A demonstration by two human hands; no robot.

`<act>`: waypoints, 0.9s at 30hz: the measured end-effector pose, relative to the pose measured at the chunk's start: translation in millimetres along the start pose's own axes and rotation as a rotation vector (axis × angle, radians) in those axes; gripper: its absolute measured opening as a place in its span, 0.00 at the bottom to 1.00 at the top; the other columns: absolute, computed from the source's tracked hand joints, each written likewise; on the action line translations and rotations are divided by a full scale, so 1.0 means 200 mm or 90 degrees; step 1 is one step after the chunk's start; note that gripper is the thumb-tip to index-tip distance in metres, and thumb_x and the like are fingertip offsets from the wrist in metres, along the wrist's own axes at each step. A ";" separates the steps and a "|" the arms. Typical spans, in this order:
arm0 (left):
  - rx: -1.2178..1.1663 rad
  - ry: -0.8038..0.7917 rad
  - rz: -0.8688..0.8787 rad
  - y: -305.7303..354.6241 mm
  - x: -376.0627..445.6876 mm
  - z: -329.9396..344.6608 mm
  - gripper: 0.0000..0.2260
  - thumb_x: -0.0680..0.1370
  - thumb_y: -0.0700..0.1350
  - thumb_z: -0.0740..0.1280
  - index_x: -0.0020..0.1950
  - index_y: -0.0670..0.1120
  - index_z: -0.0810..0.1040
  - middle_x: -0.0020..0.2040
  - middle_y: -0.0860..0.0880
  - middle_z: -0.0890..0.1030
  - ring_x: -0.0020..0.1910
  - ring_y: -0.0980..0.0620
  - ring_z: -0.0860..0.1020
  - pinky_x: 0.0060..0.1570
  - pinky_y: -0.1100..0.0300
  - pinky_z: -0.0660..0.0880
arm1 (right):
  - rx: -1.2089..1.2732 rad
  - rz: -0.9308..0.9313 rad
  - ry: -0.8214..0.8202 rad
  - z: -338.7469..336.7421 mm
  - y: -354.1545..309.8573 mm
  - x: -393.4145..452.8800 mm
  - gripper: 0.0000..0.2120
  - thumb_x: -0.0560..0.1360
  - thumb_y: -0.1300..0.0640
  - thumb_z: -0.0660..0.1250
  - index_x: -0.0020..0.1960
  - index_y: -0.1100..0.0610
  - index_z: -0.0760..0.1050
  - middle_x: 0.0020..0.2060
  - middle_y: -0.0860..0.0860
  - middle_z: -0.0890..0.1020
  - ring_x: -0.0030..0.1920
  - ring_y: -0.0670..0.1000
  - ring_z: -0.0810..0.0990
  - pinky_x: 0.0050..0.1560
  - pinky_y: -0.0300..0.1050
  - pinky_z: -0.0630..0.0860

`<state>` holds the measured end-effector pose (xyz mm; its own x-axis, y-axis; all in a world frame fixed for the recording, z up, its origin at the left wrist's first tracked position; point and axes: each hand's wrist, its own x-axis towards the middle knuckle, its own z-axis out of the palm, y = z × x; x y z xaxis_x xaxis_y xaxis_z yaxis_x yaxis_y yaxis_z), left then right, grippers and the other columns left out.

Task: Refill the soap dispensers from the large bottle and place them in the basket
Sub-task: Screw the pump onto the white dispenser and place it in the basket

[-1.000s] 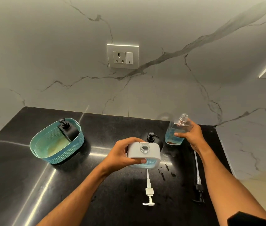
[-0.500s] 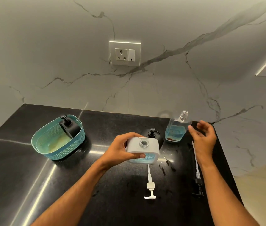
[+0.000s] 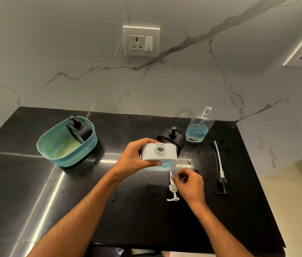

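While the right hand [image 3: 189, 184] curls its fingers at the tube of the white pump [image 3: 172, 190] lying on the black counter [image 3: 72, 201], whether that grip has actually closed on the tube cannot be told. Just beyond and left of it, the left hand [image 3: 135, 157] wraps thumb and fingers round the white dispenser [image 3: 158, 156], held above the counter with its round opening uncapped and blue liquid showing inside. To the right of the right hand lies a black pump [image 3: 221, 180]. Directly behind the left hand's grip stands a black dispenser [image 3: 172, 139], with the large bottle [image 3: 198, 129] beyond, uncapped. Far left sits the teal basket [image 3: 68, 154], another black dispenser [image 3: 78, 129] inside.
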<state>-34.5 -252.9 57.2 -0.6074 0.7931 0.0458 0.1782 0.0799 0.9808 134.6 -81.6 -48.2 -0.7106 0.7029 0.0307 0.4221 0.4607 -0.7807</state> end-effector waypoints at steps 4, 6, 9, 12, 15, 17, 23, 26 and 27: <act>-0.002 0.000 -0.003 -0.03 -0.04 -0.03 0.24 0.70 0.40 0.82 0.64 0.47 0.80 0.59 0.50 0.84 0.63 0.47 0.81 0.58 0.42 0.82 | -0.189 0.046 -0.101 0.04 -0.02 -0.10 0.19 0.64 0.42 0.79 0.42 0.48 0.71 0.37 0.42 0.78 0.38 0.46 0.79 0.39 0.47 0.78; -0.005 0.000 -0.003 -0.04 -0.06 -0.03 0.24 0.70 0.40 0.82 0.64 0.47 0.81 0.59 0.50 0.84 0.62 0.47 0.81 0.58 0.42 0.82 | -0.206 0.052 -0.107 0.06 -0.03 -0.12 0.17 0.65 0.47 0.78 0.44 0.47 0.71 0.40 0.43 0.78 0.42 0.49 0.80 0.42 0.48 0.78; -0.008 -0.007 -0.001 -0.05 -0.08 -0.05 0.24 0.70 0.40 0.82 0.64 0.48 0.81 0.59 0.51 0.84 0.62 0.48 0.81 0.58 0.43 0.82 | -0.191 0.059 -0.079 0.08 -0.05 -0.14 0.13 0.66 0.55 0.75 0.44 0.49 0.72 0.41 0.44 0.79 0.43 0.51 0.81 0.43 0.48 0.76; -0.009 -0.016 0.000 -0.06 -0.10 -0.08 0.24 0.70 0.40 0.82 0.64 0.47 0.81 0.59 0.52 0.84 0.62 0.48 0.81 0.59 0.43 0.82 | -0.175 0.053 -0.022 0.07 -0.06 -0.14 0.12 0.65 0.57 0.75 0.43 0.50 0.73 0.38 0.45 0.79 0.40 0.52 0.80 0.42 0.49 0.75; -0.009 -0.022 0.004 -0.08 -0.12 -0.10 0.23 0.70 0.40 0.82 0.63 0.48 0.81 0.58 0.51 0.84 0.61 0.48 0.82 0.59 0.43 0.82 | -0.115 0.051 0.061 0.04 -0.13 -0.13 0.13 0.65 0.61 0.75 0.43 0.51 0.74 0.36 0.45 0.80 0.39 0.52 0.81 0.41 0.50 0.77; -0.008 -0.027 0.004 -0.09 -0.12 -0.12 0.23 0.70 0.40 0.82 0.63 0.47 0.81 0.58 0.51 0.84 0.61 0.48 0.82 0.59 0.43 0.82 | -0.060 0.034 0.126 -0.02 -0.21 -0.12 0.14 0.65 0.61 0.79 0.43 0.51 0.76 0.36 0.44 0.81 0.36 0.47 0.81 0.40 0.47 0.79; 0.014 -0.033 0.011 -0.11 -0.12 -0.13 0.24 0.70 0.42 0.82 0.64 0.48 0.81 0.59 0.53 0.84 0.62 0.50 0.81 0.59 0.46 0.82 | 0.084 -0.187 0.253 -0.30 -0.57 -0.12 0.13 0.70 0.60 0.81 0.52 0.56 0.82 0.46 0.47 0.83 0.46 0.48 0.83 0.45 0.45 0.81; 0.016 -0.022 0.022 -0.11 -0.11 -0.11 0.24 0.70 0.42 0.82 0.64 0.48 0.81 0.59 0.53 0.84 0.62 0.51 0.81 0.59 0.50 0.82 | 0.123 -0.262 0.217 -0.42 -0.75 -0.14 0.15 0.71 0.60 0.80 0.55 0.56 0.82 0.49 0.46 0.84 0.49 0.51 0.84 0.46 0.48 0.83; 0.017 -0.020 0.025 -0.12 -0.11 -0.11 0.24 0.70 0.42 0.82 0.64 0.48 0.81 0.59 0.54 0.84 0.62 0.52 0.81 0.59 0.52 0.82 | 0.127 -0.272 0.195 -0.45 -0.80 -0.15 0.16 0.70 0.59 0.80 0.55 0.56 0.81 0.50 0.46 0.84 0.50 0.51 0.84 0.46 0.48 0.83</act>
<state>-41.6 -285.1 36.9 -0.5756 0.8140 0.0776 0.2216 0.0639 0.9731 138.3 -127.7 131.2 -0.5870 0.6155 0.5259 -0.0030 0.6479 -0.7617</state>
